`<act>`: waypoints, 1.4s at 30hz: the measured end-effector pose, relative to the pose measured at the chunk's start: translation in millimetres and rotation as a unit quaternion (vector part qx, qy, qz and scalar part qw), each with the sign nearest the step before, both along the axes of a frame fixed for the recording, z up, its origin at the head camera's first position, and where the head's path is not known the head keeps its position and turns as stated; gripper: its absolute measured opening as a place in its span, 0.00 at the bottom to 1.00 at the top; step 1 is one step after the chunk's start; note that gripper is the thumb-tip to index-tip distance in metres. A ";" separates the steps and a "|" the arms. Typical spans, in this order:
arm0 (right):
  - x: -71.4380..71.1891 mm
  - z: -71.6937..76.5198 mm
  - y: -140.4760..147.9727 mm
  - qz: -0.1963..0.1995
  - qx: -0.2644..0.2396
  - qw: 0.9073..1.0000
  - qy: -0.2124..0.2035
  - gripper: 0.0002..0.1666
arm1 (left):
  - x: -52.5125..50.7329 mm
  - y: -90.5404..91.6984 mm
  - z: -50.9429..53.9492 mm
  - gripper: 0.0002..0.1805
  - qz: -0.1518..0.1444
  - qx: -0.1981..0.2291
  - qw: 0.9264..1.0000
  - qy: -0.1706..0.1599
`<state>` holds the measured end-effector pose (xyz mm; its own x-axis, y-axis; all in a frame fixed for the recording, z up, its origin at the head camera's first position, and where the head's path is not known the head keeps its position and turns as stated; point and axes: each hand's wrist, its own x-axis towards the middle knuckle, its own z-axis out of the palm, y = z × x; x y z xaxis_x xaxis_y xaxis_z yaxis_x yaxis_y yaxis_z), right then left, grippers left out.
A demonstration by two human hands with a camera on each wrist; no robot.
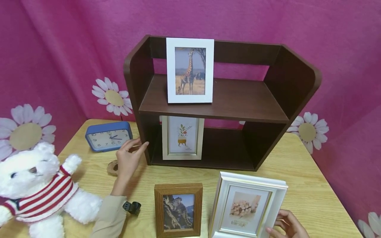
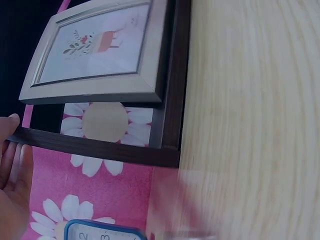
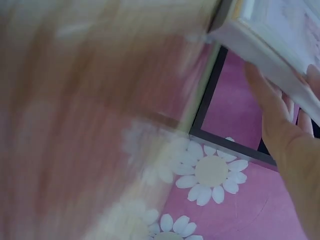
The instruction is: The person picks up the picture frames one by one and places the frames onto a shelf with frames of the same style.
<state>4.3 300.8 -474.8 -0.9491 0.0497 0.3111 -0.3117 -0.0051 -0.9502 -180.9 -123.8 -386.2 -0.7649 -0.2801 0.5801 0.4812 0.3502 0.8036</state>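
My right hand [image 1: 290, 226] grips the right edge of a white picture frame [image 1: 245, 208] with a flower photo, thumb in front and fingers behind. This frame is tilted at the front right, and the right wrist view shows its side above the hand. At the dark brown two-tier shelf [image 1: 250, 99], my left hand [image 1: 128, 162] pinches the front edge of the left side panel [image 2: 95, 148] between thumb and fingers. On the upper tier stands a white frame [image 1: 190, 99] with a giraffe photo. A cream frame [image 1: 182, 156] with a potted-plant print stands below it.
A brown wooden frame [image 1: 178, 188] with a leopard photo stands at the front middle. To the left are a blue clock [image 1: 108, 137], a small brown wooden object [image 1: 112, 168] and a white teddy bear [image 1: 44, 188] in a striped top. A pink daisy curtain [image 1: 74, 49] hangs behind.
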 end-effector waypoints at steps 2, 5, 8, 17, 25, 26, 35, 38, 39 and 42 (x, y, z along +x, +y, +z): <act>0.9 2.0 -2.8 -0.011 0.000 1.000 0.003 0.41 | -0.6 -1.0 -1.5 0.11 -0.001 0.013 1.000 -0.011; 2.1 4.8 -6.6 -0.029 0.006 1.000 0.001 0.39 | -1.5 -2.1 -4.0 0.11 0.002 0.027 0.999 -0.025; 3.1 6.2 -9.1 -0.049 0.013 0.999 -0.006 0.37 | -1.6 -2.1 -3.7 0.11 0.001 0.036 0.999 -0.033; 3.6 6.7 -12.0 -0.058 0.019 0.998 0.017 0.40 | -19.0 -8.6 -27.3 0.13 -0.001 0.051 0.998 -0.044; 0.7 8.9 -13.6 -0.072 0.040 0.996 0.022 0.40 | -20.6 -9.3 -30.5 0.14 -0.002 0.054 0.997 -0.045; -0.4 9.3 -13.3 -0.065 0.035 0.997 0.033 0.40 | -20.4 -9.2 -30.0 0.14 -0.002 0.056 0.997 -0.046; -5.8 17.4 -12.0 -0.059 0.013 0.996 0.073 0.41 | -20.4 -8.4 -28.9 0.13 -0.008 0.061 0.997 -0.043; -7.3 20.8 -11.5 -0.070 0.019 0.995 0.069 0.39 | -21.0 -8.8 -30.1 0.14 -0.006 0.062 0.997 -0.048; -8.4 21.8 -11.2 -0.069 0.022 0.995 0.075 0.39 | -20.9 -9.1 -30.3 0.14 -0.006 0.061 0.997 -0.049; -12.8 25.1 -10.6 -0.052 0.019 0.993 0.104 0.39 | -19.9 -10.7 -30.2 0.14 -0.004 0.058 0.997 -0.050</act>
<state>-8.5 290.2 -449.7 -0.8549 0.1282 0.5028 -0.4975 0.0724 -0.8644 -200.8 -134.5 -416.4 -0.8201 -0.3336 0.4649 0.3991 0.2488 0.8825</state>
